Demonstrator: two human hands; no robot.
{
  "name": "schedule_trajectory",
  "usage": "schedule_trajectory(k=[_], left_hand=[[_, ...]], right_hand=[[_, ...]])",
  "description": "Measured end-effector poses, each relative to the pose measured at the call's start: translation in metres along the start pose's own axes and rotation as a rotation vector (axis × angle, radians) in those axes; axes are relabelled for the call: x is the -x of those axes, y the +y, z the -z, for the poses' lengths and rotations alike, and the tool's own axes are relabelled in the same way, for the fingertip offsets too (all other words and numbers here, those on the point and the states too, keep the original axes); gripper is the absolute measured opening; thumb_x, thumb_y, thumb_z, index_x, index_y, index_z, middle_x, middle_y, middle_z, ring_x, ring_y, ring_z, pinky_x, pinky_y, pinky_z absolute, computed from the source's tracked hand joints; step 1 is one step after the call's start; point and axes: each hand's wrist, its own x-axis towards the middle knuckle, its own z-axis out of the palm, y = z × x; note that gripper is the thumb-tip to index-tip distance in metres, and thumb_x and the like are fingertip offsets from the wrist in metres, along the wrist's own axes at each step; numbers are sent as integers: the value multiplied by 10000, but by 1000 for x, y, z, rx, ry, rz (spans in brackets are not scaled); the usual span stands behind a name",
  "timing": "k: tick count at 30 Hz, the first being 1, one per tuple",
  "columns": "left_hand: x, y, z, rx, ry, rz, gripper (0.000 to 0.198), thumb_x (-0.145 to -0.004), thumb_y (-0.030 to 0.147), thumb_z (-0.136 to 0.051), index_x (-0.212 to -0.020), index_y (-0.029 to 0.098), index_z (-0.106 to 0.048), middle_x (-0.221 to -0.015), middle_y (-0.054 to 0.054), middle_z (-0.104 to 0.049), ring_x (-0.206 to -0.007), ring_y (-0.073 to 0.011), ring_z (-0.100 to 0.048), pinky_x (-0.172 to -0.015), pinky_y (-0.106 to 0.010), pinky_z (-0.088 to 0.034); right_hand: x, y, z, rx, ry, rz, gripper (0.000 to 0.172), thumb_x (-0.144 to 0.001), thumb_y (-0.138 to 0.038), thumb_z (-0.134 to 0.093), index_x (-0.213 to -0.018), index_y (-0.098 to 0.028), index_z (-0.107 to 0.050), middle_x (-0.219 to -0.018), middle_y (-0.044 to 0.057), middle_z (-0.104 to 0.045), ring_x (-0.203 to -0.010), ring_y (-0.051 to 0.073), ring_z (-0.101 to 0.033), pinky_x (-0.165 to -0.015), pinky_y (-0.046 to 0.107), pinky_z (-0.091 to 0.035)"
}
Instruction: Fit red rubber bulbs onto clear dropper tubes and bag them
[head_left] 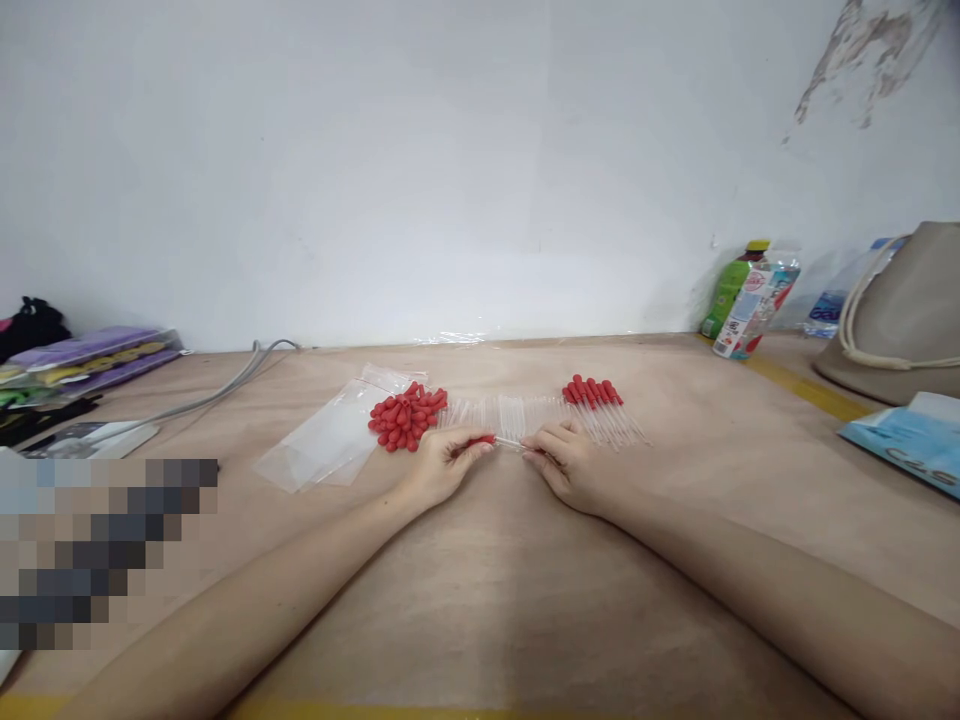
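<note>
- left hand (442,462): thumb and fingers pinched around a red bulb (486,439); the bulb's end shows past the fingertips, pointing right.
- right hand (571,462): fingertips pinched on a thin clear tube (509,443) that spans the gap between the two hands.
- bulb and tube lie in line, end to end, low over the surface (480,570) near the middle of the scene; how deep the tube sits in the bulb cannot be told.
- pile of red bulbs (405,416): loose heap, just far and left of the left hand, partly on the clear plastic bags (319,440), which lie flat to its left.
- row of clear tubes (513,411): side by side on the far side of both hands, between the pile and the capped group.
- capped tubes (592,391): a cluster just far of the right hand, red bulbs at their far ends, clear stems pointing near and slightly right.
- far right: green bottle (727,295) with a yellow cap, a labelled clear bottle (754,310) leaning in front of it, then a drawstring bag (900,310).
- right edge: blue packet (907,445), nearer than the bag.
- far left: purple packages (90,350), stacked; grey cable (217,392) curves across the surface toward the wall (412,180).
</note>
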Motion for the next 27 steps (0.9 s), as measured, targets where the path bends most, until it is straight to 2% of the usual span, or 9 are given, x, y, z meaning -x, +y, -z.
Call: schedule_trajectory(k=[5,11,19,27], left_hand=[[3,1,2,-12,-60,-35,202,-819,297,-539,-929,189,-670,-881,-55,-689,-784,-172,-633,-704,-279,-496],[5,6,3,-57,-145,-59,209,-840,283,-497,-939,202,-664,-873,-47,-682,-786,-161,-618,-722,-273,-480],[4,11,0,-117,-132,-75,178,-821,295,-537,-888,197,-669,-791,-18,-681,-697,-140,-606,-641,-238,-454],[4,14,0,-136,-199,-134,166,-823,283,-533,-886,182,-649,-768,-22,-661,-688,-135,-589,-628,-225,-435]], right_hand=[[-1,2,6,-48,-51,22,195,-890,-230,-397,-921,-185,-585,-773,27,-618,-692,124,-543,-712,299,-331],[0,7,8,57,-58,47,208,-882,-232,-417,-880,-197,-622,-788,22,-646,-684,115,-559,-733,304,-286],[-1,2,5,103,-40,88,249,-891,-218,-370,-852,-170,-612,-715,34,-620,-655,129,-525,-672,291,-280],[-4,-4,6,157,-96,101,260,-880,-196,-360,-760,-155,-587,-657,21,-598,-584,115,-473,-653,292,-245]])
